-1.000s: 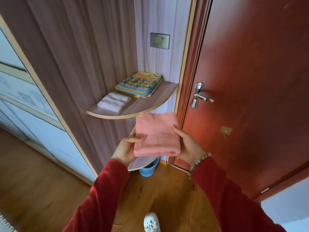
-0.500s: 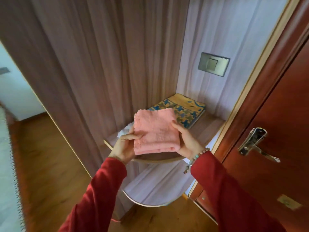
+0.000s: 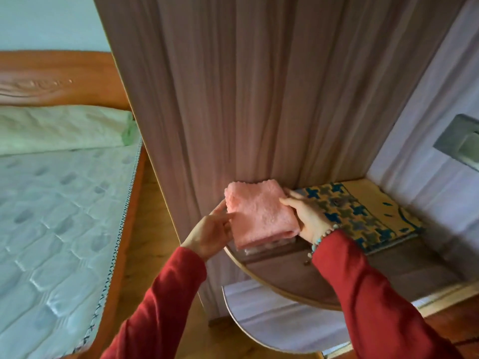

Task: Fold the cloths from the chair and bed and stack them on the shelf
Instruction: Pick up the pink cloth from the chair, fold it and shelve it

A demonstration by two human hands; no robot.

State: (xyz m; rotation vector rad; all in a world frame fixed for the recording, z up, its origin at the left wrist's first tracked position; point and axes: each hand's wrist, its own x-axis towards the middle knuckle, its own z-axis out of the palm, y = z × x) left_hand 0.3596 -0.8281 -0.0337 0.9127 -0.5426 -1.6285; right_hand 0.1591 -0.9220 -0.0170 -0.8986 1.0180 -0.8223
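Holding a folded pink terry cloth (image 3: 259, 216) from both sides, right over the left end of the rounded wooden corner shelf (image 3: 290, 278). Left hand (image 3: 210, 235) gripping the cloth's left edge, fingers curled underneath and thumb lying along the top edge. Right hand (image 3: 307, 217) pinching the right edge the same way, thumb on top, other fingers tucked below and mostly hidden, beaded bracelet (image 3: 322, 238) sitting at the wrist. Both hands clamped on the one cloth, set apart by its width. Both arms wearing red sleeves (image 3: 373, 301).

Sitting right on top of a folded white cloth (image 3: 264, 248), or just about touching it, hard to tell for sure; only a thin white strip peeking out under the pink front edge. Lying just to the right on the same shelf, a folded yellow cloth with a blue and green pattern (image 3: 363, 216), right hand's back nearly against its near corner. So the shelf carrying three folded pieces, the pink one at the left end against the brownish wood-grain panel (image 3: 259, 99).

Showing below, a second lower rounded shelf (image 3: 272, 317), pale on top. Sitting off to the left, a bed with an orange wooden frame (image 3: 51, 73), quilted pale mattress (image 3: 51, 216) and a light green pillow (image 3: 59, 128). Catching a grey wall switch plate (image 3: 458, 141) at the far right edge.
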